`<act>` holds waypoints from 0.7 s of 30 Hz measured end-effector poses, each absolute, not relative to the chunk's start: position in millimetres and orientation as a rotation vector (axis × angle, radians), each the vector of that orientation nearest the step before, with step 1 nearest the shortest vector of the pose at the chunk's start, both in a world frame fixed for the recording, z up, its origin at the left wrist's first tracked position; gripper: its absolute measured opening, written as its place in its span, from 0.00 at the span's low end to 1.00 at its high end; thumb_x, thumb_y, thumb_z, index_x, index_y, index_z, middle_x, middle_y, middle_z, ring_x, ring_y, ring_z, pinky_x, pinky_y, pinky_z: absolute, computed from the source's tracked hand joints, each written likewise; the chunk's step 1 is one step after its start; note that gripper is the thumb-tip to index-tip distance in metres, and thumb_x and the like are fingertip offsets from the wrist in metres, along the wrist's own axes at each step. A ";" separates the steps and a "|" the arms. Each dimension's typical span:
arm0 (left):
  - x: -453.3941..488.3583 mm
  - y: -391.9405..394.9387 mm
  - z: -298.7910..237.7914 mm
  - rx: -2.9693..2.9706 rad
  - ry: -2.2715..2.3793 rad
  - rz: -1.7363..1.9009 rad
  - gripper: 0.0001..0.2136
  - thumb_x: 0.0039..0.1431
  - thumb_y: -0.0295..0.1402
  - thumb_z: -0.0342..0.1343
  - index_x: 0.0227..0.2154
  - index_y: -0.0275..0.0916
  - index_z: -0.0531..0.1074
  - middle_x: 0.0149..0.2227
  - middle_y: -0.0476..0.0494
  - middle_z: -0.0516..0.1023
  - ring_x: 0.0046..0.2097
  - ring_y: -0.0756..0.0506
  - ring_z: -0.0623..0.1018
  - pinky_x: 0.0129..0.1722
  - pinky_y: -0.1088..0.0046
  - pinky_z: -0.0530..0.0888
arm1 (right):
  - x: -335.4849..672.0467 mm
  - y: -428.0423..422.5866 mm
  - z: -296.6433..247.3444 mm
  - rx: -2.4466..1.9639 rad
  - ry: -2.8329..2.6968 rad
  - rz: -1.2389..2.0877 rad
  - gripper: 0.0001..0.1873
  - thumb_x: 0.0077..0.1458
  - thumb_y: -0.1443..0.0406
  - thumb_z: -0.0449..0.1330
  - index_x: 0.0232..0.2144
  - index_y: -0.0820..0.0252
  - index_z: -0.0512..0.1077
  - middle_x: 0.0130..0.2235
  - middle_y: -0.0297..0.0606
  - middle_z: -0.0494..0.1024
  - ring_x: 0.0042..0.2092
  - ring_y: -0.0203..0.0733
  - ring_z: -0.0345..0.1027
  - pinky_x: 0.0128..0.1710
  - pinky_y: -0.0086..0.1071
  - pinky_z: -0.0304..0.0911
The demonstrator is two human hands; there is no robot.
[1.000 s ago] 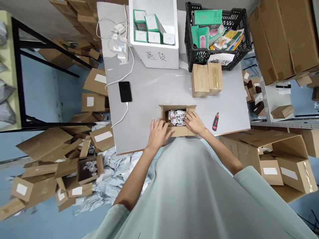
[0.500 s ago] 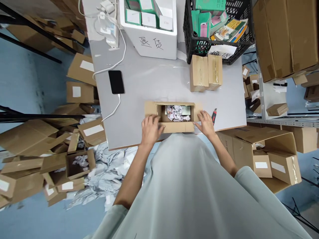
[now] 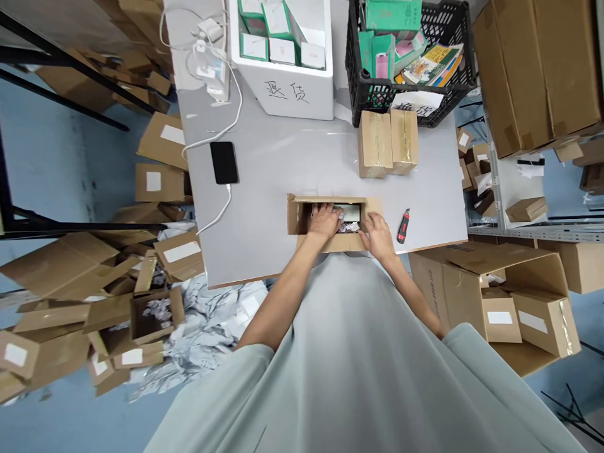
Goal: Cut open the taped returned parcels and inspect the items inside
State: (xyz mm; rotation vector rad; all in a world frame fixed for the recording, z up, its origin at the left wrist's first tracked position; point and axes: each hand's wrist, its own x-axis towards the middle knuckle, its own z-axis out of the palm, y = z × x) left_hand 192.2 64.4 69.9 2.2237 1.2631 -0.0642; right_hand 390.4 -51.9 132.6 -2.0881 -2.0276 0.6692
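Observation:
An open cardboard box point(image 3: 298, 217) lies at the near edge of the grey table point(image 3: 292, 163), its flaps spread out. Crumpled printed paper point(image 3: 348, 224) and a pale green item fill it. My left hand point(image 3: 324, 220) reaches into the box from the left, fingers curled down onto the paper. My right hand point(image 3: 377, 231) rests on the box's right end with fingers bent over the rim. What the left fingers grip is hidden.
A red box cutter point(image 3: 402, 226) lies just right of the box. Two taped cartons point(image 3: 387, 141), a black phone point(image 3: 223, 162) on a white cable, a white foam bin point(image 3: 292, 94) and a black crate point(image 3: 401, 94) stand farther back. Cartons litter the floor at both sides.
My left hand has moved from the box's left flap into the box onto the paper. My right hand has shifted in from the right flap to the rim.

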 end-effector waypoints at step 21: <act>176.0 62.3 45.6 1.754 1.742 -0.057 0.31 0.71 0.39 0.57 0.69 0.22 0.67 0.66 0.11 0.75 0.69 0.19 0.72 0.69 0.42 0.70 | 325.9 25.4 117.3 -2.581 -1.846 1.153 0.31 0.71 0.77 0.50 0.73 0.78 0.68 0.67 0.75 0.75 0.68 0.61 0.77 0.67 0.46 0.73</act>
